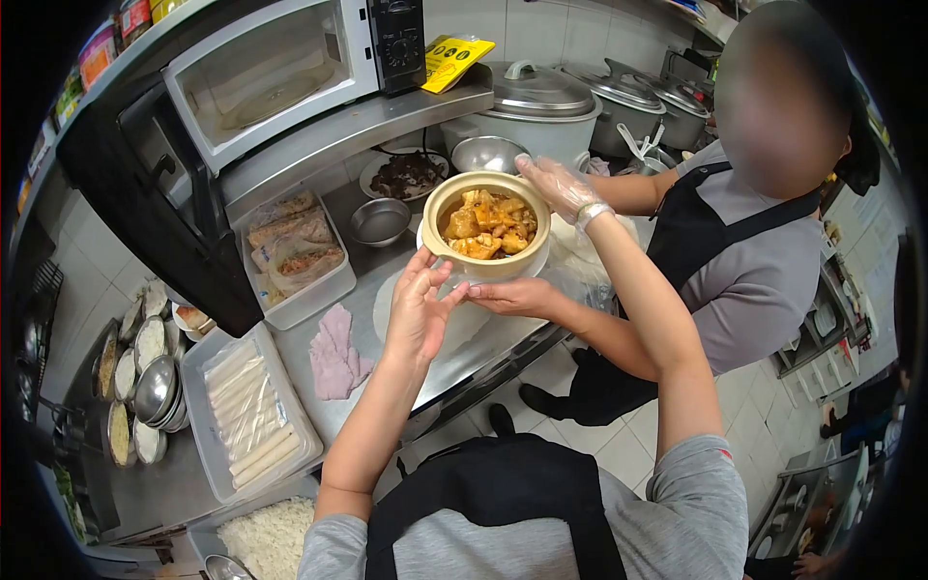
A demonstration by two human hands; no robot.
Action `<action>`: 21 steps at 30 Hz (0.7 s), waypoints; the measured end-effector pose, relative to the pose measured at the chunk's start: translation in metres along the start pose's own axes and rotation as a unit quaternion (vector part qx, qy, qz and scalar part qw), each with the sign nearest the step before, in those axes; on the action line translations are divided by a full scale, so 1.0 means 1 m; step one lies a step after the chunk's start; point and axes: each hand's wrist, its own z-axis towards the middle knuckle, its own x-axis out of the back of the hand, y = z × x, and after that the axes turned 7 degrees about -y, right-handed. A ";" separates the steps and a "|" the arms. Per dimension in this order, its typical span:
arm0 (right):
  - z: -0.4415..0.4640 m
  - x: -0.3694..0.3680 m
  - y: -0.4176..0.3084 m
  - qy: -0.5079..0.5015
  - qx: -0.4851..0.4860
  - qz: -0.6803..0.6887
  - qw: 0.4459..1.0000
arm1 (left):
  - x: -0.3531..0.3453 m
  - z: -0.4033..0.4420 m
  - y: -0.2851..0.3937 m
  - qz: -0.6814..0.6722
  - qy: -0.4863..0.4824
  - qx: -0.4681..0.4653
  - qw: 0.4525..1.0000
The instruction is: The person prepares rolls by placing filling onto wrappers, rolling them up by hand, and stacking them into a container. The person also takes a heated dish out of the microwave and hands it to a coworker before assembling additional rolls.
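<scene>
A cream clay pot [432, 224] holding chunks of food in brown sauce [488, 224] is held up above the steel counter, over a white plate. My left hand [418, 307] has its fingers against the pot's lower left side, near its handle. My right hand [561, 186], in a clear plastic glove, grips the upper right rim. A co-worker's bare hand [512, 296] supports the pot from below, its fingertips close to my left fingers. The co-worker's other hand is hidden behind my gloved one.
A co-worker [749, 261] stands at the right. An open microwave [271, 82], lidded pots [541, 106], a metal bowl [380, 222], a pink cloth [336, 358], a tub of wrapped rolls [249, 411] and a rice container [271, 536] surround the counter.
</scene>
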 end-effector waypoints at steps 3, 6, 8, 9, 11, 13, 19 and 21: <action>-0.008 -0.001 0.003 -0.013 -0.007 -0.005 1.000 | 0.007 0.001 -0.004 -0.006 0.001 0.011 1.000; -0.007 -0.005 0.012 0.000 -0.013 -0.003 1.000 | 0.016 0.003 -0.015 -0.052 0.014 0.034 0.998; 0.011 -0.014 0.039 -0.010 0.000 0.017 1.000 | 0.024 0.007 -0.029 -0.098 0.036 0.042 0.994; 0.035 -0.028 0.069 0.005 -0.009 0.076 0.997 | 0.027 0.008 -0.033 -0.111 0.038 0.037 0.992; 0.028 -0.023 0.059 -0.084 -0.049 0.218 0.971 | 0.027 0.003 -0.031 -0.105 0.037 0.037 0.993; 0.019 -0.016 0.046 -0.046 -0.026 0.140 0.989 | 0.025 -0.003 -0.032 -0.124 0.029 0.035 0.991; -0.028 0.015 0.003 0.212 0.161 0.016 0.964 | 0.112 -0.067 0.028 -0.072 0.090 -0.197 0.974; -0.067 0.020 -0.033 0.132 0.171 0.222 0.951 | 0.133 -0.100 0.068 0.045 0.193 -0.326 0.924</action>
